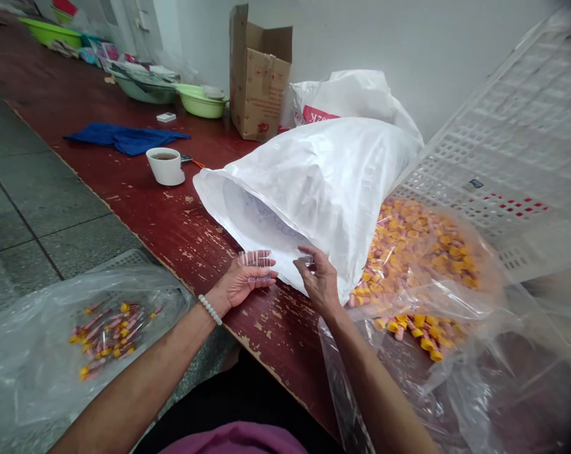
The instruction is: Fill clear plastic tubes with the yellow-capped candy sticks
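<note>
My left hand [248, 277], with a beaded bracelet at the wrist, is closed around several clear plastic tubes [256, 257] above the table's front edge. To its right, my right hand [321, 277] pinches another small clear plastic tube [305, 258] between thumb and fingers. Just behind both hands lies the open mouth of a large white sack [314, 170]. Dim clear shapes show inside it. On the right, a heap of small pink pieces with yellow caps [418, 246] spills from a clear plastic bag [460, 359].
A lined basket [134, 257] at lower left holds capped tubes [110, 334]. A white cup [165, 167] of dark liquid and a blue cloth [127, 137] lie on the red table [191, 230]. Behind stand a carton [261, 82] and green basin [201, 103]; a white crate [503, 139] leans right.
</note>
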A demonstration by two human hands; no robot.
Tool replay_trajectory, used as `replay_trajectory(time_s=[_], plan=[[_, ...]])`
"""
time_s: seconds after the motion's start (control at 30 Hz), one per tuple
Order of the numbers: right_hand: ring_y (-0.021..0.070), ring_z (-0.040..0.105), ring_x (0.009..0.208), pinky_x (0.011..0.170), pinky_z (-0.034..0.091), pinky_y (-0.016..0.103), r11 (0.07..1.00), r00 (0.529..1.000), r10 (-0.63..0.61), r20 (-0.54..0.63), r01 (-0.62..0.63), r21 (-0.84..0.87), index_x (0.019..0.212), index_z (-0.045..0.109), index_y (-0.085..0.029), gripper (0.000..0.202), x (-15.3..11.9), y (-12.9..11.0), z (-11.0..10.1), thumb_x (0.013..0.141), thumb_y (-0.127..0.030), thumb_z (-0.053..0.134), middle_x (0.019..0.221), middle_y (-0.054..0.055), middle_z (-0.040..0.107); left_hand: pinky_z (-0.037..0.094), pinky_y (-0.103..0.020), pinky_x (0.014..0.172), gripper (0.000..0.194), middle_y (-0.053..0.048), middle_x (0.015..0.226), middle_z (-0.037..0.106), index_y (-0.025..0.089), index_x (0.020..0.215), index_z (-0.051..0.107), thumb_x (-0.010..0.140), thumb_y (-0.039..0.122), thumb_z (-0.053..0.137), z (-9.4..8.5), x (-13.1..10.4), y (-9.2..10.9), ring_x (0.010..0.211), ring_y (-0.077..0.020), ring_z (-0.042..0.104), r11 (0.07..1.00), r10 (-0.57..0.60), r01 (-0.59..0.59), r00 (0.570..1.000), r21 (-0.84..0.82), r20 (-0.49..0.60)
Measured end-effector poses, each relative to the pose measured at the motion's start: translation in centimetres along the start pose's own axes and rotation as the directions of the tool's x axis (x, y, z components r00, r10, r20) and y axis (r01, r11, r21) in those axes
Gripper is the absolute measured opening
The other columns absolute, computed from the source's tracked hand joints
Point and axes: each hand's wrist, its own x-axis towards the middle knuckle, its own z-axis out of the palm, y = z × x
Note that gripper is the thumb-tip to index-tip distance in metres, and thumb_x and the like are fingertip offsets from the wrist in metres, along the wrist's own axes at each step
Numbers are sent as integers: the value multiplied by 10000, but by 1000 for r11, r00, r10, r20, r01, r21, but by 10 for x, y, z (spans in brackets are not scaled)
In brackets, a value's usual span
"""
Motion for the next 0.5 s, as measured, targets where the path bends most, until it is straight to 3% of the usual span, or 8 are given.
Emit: replay_trajectory(time_s=[0.1,0.23,0.37,0.5], plan=[[150,569,913,744,505,278,989,987,-92,-130,106,102,1086,582,-221,257,-24,-18,-5,837,-177,536,1063,60,555,549,-355,736,396,-94,975,662,128,1021,605,647,70,724,5,-7,-7,771,-194,676,996,-78,82,992,-34,102],[171,531,1013,866,490,326,973,970,-228,-87,229,6,1149,565,-220,385,-51,-32,-8,818,-55,461,1062,82,522,537,-335,771,312,-76,989,652,136,997,637,697,157,718,19,-18,-21,849,-179,645,981,-134,160,968,-112,213],[184,491,1123,965,452,360,963,965,-261,-28,262,61,1245,485,-183,528,-72,-39,-10,769,22,382,1154,112,514,524,-266,717,343,-29,909,640,156,973,633,651,142,750,33,-26,-37,810,-132,616,990,-81,103,975,-98,208],[178,531,1087,950,461,360,980,987,-150,-57,156,122,1164,548,-191,540,-85,-40,-18,708,45,377,1119,95,568,500,-242,652,493,3,840,627,188,1023,577,579,91,768,46,-29,-44,736,-118,599,997,-2,-12,980,70,198]])
